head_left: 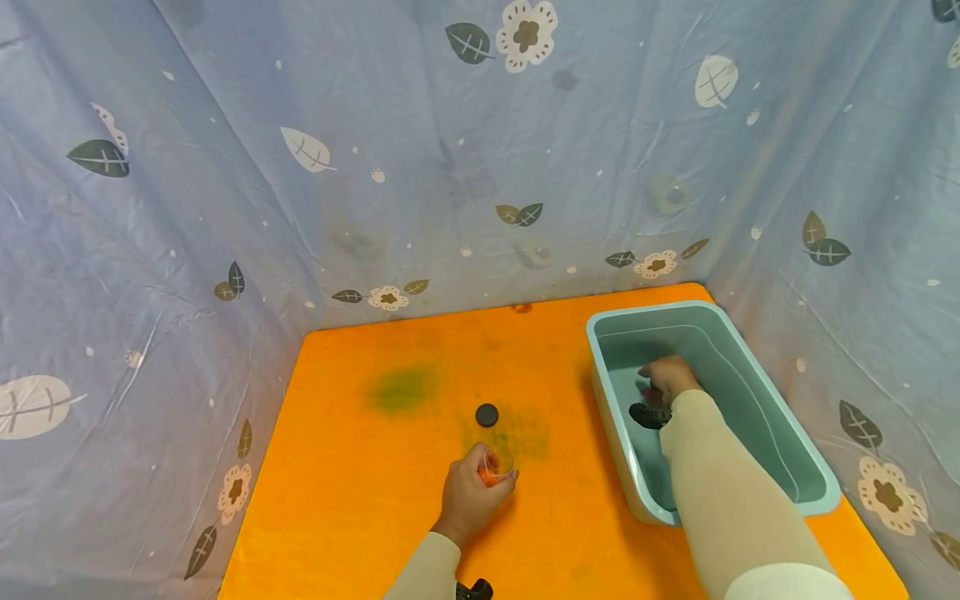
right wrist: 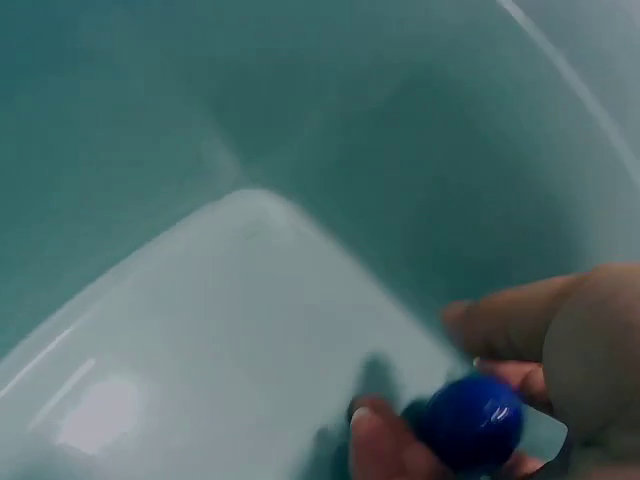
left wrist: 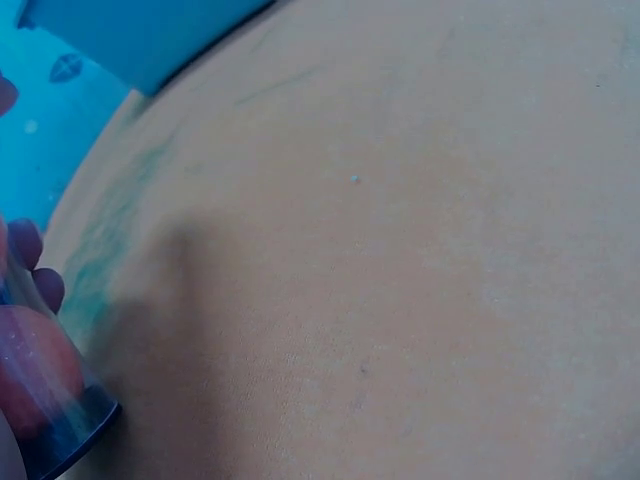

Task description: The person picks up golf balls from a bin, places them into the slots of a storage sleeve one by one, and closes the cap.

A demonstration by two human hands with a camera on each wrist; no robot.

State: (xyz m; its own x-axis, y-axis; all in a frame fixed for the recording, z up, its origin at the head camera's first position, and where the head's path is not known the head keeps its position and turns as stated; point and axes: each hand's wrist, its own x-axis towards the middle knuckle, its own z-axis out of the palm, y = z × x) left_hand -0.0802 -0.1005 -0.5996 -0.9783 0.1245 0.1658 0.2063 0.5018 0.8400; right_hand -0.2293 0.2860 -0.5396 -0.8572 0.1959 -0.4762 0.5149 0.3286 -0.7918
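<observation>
My left hand (head_left: 474, 492) grips a clear plastic cup (head_left: 498, 461) low over the orange table, with an orange-red rounded shape showing inside. In the left wrist view the cup (left wrist: 85, 420) is at the lower left edge, the fingertips (left wrist: 48, 285) wrapped round its side. My right hand (head_left: 672, 377) reaches down into the pale blue-green bin (head_left: 651, 308). Its fingers hold a shiny blue ball (right wrist: 474, 424) near the bin floor in the right wrist view. The index finger stands apart from the ball. From the head, the hand hides most of that ball.
A black round disc (head_left: 487, 415) lies on the orange table (head_left: 360, 500) just beyond the cup. Green stains (head_left: 403, 388) mark the tabletop. The bin stands at the table's right side, its tall walls around my right forearm. A patterned blue-grey curtain (head_left: 450, 167) encloses the back and sides.
</observation>
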